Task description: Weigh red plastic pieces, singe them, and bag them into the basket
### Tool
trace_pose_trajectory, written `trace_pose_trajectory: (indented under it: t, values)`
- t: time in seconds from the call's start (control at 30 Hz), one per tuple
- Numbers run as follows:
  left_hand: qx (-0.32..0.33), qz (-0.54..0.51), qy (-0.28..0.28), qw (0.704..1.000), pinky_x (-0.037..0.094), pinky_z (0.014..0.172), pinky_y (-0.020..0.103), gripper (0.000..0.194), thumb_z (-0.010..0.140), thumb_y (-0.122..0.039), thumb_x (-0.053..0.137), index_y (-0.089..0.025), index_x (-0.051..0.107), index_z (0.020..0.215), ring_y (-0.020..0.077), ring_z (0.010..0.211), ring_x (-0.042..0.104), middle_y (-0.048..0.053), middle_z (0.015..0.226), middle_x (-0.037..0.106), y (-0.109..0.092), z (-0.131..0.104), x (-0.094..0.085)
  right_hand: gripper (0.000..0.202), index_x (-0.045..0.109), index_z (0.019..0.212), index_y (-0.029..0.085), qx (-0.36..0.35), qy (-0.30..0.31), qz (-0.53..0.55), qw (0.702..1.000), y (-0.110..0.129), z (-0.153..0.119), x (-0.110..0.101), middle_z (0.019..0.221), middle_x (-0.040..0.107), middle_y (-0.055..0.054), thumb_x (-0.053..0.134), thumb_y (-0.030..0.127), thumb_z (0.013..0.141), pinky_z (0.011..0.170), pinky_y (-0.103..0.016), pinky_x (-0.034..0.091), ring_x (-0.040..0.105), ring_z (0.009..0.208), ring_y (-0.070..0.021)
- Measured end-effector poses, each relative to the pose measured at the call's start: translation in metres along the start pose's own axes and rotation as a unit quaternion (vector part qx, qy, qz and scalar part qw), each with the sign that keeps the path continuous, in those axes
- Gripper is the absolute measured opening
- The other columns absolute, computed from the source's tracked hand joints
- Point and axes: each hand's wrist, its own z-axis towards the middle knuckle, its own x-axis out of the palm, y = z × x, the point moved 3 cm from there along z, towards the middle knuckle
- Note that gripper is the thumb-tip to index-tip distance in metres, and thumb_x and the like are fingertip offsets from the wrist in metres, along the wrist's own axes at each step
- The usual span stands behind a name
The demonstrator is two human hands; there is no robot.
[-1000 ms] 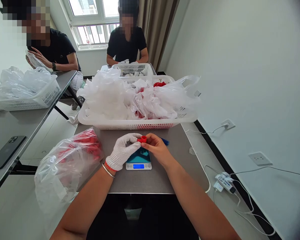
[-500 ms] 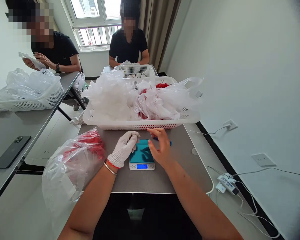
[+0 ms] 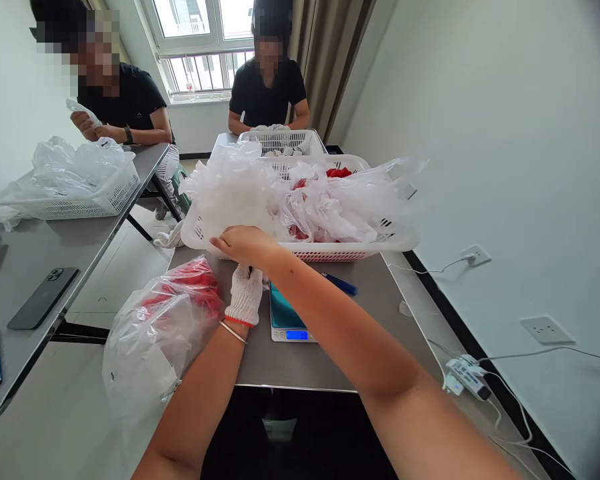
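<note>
My left hand (image 3: pixel 245 297), in a white knitted glove with a red cuff edge, is left of a small digital scale (image 3: pixel 283 313). Its fingers look curled together, partly hidden under my right wrist; whatever they may hold does not show. Bare and crossing over it, my right hand (image 3: pixel 245 245) is at the front left of a white basket (image 3: pixel 330 248), by the heaped clear plastic bags (image 3: pixel 240 193). Its fingers stretch leftward, seen from the back, with nothing visible in them. Near my left forearm lies a clear bag with red contents (image 3: pixel 190 293).
A blue-handled item (image 3: pixel 343 285) lies right of the scale. Two people sit at the far side, near another white basket (image 3: pixel 280 140). On the left table are a basket of bags (image 3: pixel 80 207) and a phone (image 3: pixel 43 298). A power strip (image 3: pixel 467 375) and cables lie at right.
My right hand has swung left from beside the scale, across my left hand, to the basket's front. My gloved hand has turned more upright beside the scale. The view has shifted slightly.
</note>
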Motion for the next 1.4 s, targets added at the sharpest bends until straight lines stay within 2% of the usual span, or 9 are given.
trace_pose_trajectory:
  t: [0.1, 0.27, 0.43, 0.57, 0.77, 0.9, 1.07, 1.23, 1.4]
  values:
    - [-0.033, -0.032, 0.01, 0.999, 0.039, 0.04, 0.017, 0.02, 0.084, -0.035, 0.064, -0.017, 0.058, 0.081, 0.0071, 0.045, 0.048, -0.005, 0.057, 0.053, -0.004, -0.001, 0.001, 0.032, 0.069, 0.084, 0.016, -0.031, -0.134, 0.132, 0.982, -0.005, -0.011, -0.013, 0.108, 0.068, -0.01, 0.046, 0.034, 0.099, 0.084, -0.033, 0.049, 0.063, 0.097, -0.0196]
    - [-0.067, -0.166, 0.032, 0.983, 0.021, 0.03, 0.016, 0.045, 0.085, -0.064, 0.052, -0.019, 0.056, 0.083, 0.0063, 0.036, 0.032, -0.008, 0.049, 0.041, -0.016, -0.01, 0.001, 0.022, 0.061, 0.088, 0.022, -0.006, -0.359, 0.37, 0.857, -0.037, -0.07, -0.039, 0.099, 0.062, -0.002, 0.073, 0.037, 0.077, 0.069, -0.027, 0.054, 0.061, 0.087, -0.015]
    - [-0.038, -0.213, 0.114, 0.97, 0.017, 0.029, 0.018, 0.066, 0.077, -0.083, 0.041, -0.018, 0.055, 0.074, 0.0069, 0.035, 0.031, -0.006, 0.047, 0.04, -0.021, -0.019, 0.002, 0.035, 0.05, 0.088, 0.025, 0.038, -0.292, 0.521, 0.801, -0.063, -0.127, -0.022, 0.093, 0.059, 0.003, 0.078, 0.036, 0.07, 0.062, -0.026, 0.056, 0.06, 0.07, -0.0108]
    - [0.02, -0.106, 0.144, 0.984, 0.023, 0.03, 0.018, 0.045, 0.072, -0.059, 0.071, -0.018, 0.052, 0.067, 0.0049, 0.034, 0.031, -0.008, 0.044, 0.039, -0.023, -0.026, 0.003, 0.033, 0.052, 0.089, 0.024, 0.081, -0.262, 0.528, 0.804, -0.078, -0.152, 0.007, 0.09, 0.059, 0.002, 0.077, 0.036, 0.07, 0.059, -0.027, 0.056, 0.062, 0.065, -0.0109]
    - [0.048, -0.119, 0.014, 0.992, 0.025, 0.03, 0.018, 0.044, 0.081, -0.054, 0.066, -0.02, 0.044, 0.064, 0.0044, 0.035, 0.031, -0.008, 0.047, 0.036, -0.026, -0.029, -0.001, 0.03, 0.05, 0.088, 0.026, 0.112, -0.398, 0.456, 0.788, -0.103, -0.188, 0.03, 0.079, 0.057, 0.004, 0.074, 0.031, 0.072, 0.06, -0.028, 0.053, 0.058, 0.064, -0.0123]
    - [0.036, -0.127, -0.007, 0.991, 0.026, 0.03, 0.018, 0.043, 0.081, -0.055, 0.065, -0.021, 0.044, 0.064, 0.005, 0.036, 0.031, -0.008, 0.049, 0.036, -0.025, -0.029, -0.002, 0.017, 0.055, 0.076, 0.023, 0.022, -0.436, 0.413, 0.799, -0.112, -0.2, 0.027, 0.078, 0.059, -0.001, 0.066, 0.036, 0.078, 0.07, -0.032, 0.05, 0.058, 0.074, -0.0167]
    - [0.063, -0.049, 0.102, 0.992, 0.031, 0.035, 0.02, 0.025, 0.076, -0.036, 0.072, -0.018, 0.059, 0.066, 0.0067, 0.041, 0.036, -0.005, 0.05, 0.044, -0.037, -0.033, 0.004, 0.024, 0.061, 0.085, 0.025, 0.031, -0.472, 0.426, 0.771, -0.118, -0.205, 0.016, 0.088, 0.066, -0.004, 0.058, 0.049, 0.086, 0.076, -0.037, 0.051, 0.062, 0.083, -0.0203]
    - [0.087, -0.011, 0.241, 0.966, 0.044, 0.051, 0.025, 0.019, 0.071, -0.03, 0.075, -0.014, 0.066, 0.066, 0.012, 0.056, 0.049, 0.001, 0.062, 0.058, -0.041, -0.04, 0.016, 0.026, 0.068, 0.096, 0.025, 0.078, -0.343, 0.373, 0.858, -0.107, -0.199, 0.015, 0.091, 0.071, -0.004, 0.074, 0.042, 0.078, 0.078, -0.036, 0.05, 0.064, 0.085, -0.0222]
    - [0.066, -0.037, 0.143, 0.987, 0.027, 0.036, 0.021, 0.041, 0.086, -0.053, 0.06, -0.016, 0.063, 0.07, 0.0071, 0.042, 0.032, -0.004, 0.049, 0.039, -0.029, -0.037, 0.006, 0.014, 0.066, 0.075, 0.024, 0.134, -0.436, 0.488, 0.744, -0.12, -0.203, 0.014, 0.077, 0.066, -0.001, 0.071, 0.037, 0.074, 0.07, -0.033, 0.049, 0.061, 0.073, -0.0184]
